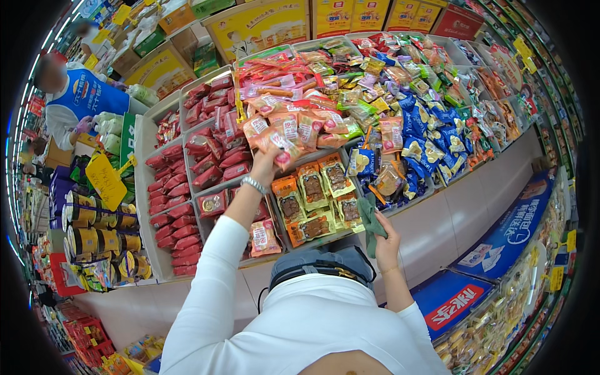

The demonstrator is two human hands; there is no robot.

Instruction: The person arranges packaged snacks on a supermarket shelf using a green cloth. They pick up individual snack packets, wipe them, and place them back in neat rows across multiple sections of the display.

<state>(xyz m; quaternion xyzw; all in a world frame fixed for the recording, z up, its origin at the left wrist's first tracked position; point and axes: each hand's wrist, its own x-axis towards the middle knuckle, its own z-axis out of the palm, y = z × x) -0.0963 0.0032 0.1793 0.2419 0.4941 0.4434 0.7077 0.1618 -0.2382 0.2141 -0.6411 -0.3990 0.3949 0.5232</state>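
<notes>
My left hand (265, 165), with a metal watch at its wrist, grips a pink-orange snack packet (287, 151). It reaches over the bins beside a heap of like packets (287, 125). My right hand (388, 241) holds a crumpled green cloth (371, 224) by the front edge of the display. Between my hands, a compartment holds orange-and-gold snack packets (311, 186) with brown pieces pictured on them. Red packets (221, 154) fill the compartments to the left. One more pink packet (265, 237) lies in the near left compartment, and another pink packet (391, 134) rests by the blue bags (415, 140).
Mixed wrapped snacks (375, 79) fill the far bins. Yellow cartons (262, 30) stand behind them. At the left, a person in a blue vest (91, 91) handles bagged goods near stacked tubs (96, 239). Blue printed panels (506, 225) and another snack bin (497, 309) lie at the right.
</notes>
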